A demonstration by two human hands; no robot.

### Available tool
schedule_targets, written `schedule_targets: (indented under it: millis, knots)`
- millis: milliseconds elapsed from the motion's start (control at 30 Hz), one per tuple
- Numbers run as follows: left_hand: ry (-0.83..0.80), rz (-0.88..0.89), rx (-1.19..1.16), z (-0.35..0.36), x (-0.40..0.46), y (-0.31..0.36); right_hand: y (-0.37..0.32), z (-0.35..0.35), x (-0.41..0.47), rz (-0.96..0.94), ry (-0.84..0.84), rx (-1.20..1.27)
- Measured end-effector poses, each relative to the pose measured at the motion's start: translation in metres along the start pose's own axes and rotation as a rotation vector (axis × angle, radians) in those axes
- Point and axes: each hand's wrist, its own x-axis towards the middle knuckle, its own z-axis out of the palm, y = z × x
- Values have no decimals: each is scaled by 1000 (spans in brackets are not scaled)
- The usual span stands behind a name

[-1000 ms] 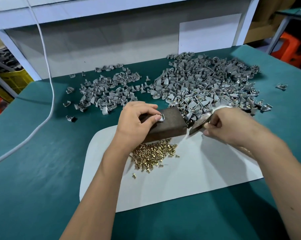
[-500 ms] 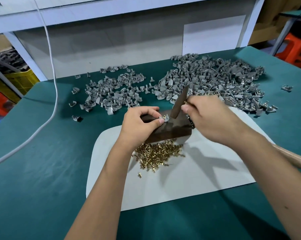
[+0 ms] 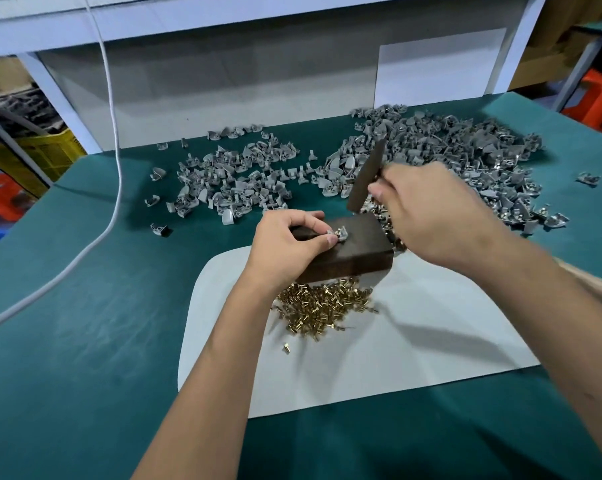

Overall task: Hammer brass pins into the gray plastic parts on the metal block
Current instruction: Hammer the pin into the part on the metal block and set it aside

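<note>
Green-covered worktop [image 3: 85, 341] against a pale back panel, white cable [image 3: 114, 188] trailing down the left side. Left to right: smaller heap of gray parts [image 3: 233, 181] at back left, then the left hand [image 3: 287, 244], fingers curled, thumb and forefinger pinching one gray plastic part [image 3: 339, 233] with a brass pin seated in it, flat on top of the dark metal block [image 3: 355, 251]. Block sits on the far edge of a white mat [image 3: 414, 358]; loose brass pins [image 3: 322, 306] are heaped on the mat just in front of it. Right of the block, the right hand [image 3: 431, 216] is wrapped around a hammer, its dark head [image 3: 367, 176] raised and tilted, long axis running up and away from the block. Bigger pile of gray parts [image 3: 466, 161] behind the right hand.

Key relation: the held part lies down and to the left of the hammer head, close by. Judged next move is a short downward strike onto the pin. Left fingertips touch the part, so the margin for the strike looks slim.
</note>
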Motion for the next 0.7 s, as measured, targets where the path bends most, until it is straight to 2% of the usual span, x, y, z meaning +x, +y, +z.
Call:
schedule_targets:
  millis: [67,133,200,267,333,367,467,533,633,700]
  knots:
    - [-3,-4,0,0,0,0,-8,7,-3,-25,36,19]
    - [-9,-8,-17,-1,0,0,-14,16,-6,-15,-127,-40]
    - [-11,-7,-13,-1,0,0,-12,11,-2,2,-196,-98]
    - [-7,-16,-7,0,0,1,-8,2,2,-25,-106,-136]
    - [-8,-13,-2,0,1,0,-11,2,-2,-39,40,-40]
    - [-9,-11,-4,-1,2,-1,-16,5,-4,-43,24,-15]
    - [-16,-8,-17,-1,2,-2,-24,14,-7,-47,-175,-131]
    - [-10,-10,-10,-1,1,-2,-21,5,-1,-65,-147,-164]
    - [-4,-18,10,-1,1,-1,-20,5,-2,-55,51,-52]
    - [-2,-28,-1,-1,1,0,-25,15,-6,0,-72,-62]
